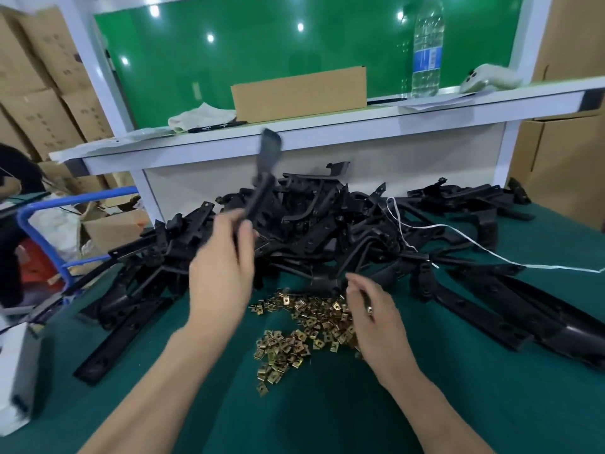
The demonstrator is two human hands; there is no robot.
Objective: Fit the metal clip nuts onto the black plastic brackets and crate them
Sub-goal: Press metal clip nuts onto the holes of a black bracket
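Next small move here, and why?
Likely the right hand pinches one nut from the pile of small brass-coloured metal clip nuts just beneath it: the left hand already holds a long black plastic bracket raised above the heap of black brackets.

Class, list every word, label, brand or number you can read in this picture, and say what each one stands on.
Nothing here can be read as text.
Water bottle, blue label: print too blurred to read.
Cardboard boxes at the left: dark printed marks, too blurred.
Black marker pen on the shelf: white marks, too small.
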